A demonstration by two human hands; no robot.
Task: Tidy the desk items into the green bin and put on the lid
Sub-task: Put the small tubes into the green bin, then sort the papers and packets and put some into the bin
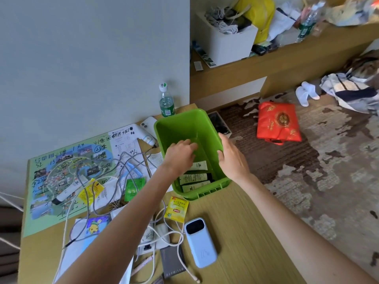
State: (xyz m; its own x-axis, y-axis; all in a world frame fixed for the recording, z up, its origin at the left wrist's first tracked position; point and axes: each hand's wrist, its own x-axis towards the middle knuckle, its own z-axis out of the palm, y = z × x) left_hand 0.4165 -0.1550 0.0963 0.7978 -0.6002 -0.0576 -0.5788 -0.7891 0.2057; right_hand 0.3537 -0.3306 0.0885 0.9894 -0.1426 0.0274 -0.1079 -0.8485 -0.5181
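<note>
The green bin [180, 121] was stood at the right edge of the desk [246, 232], with a few tubes [194, 178] laid flat in its bottom. Its right rim was gripped by the right hand [232, 160], thumb inside and fingers outside. The left hand [180, 153] was reached down into the bin with fingers bent; whether anything was held in it could not be told.

The bin was judged light, stiff and smooth plastic, best steadied by the rim as shown. The power bank [202, 242] was judged dense and slick, to be taken across its sides. The tea bag [176, 209] could be pinched by an edge. The cables [123, 155] were limp and tangled, and would need gathering into a bundle. No lid was seen.
</note>
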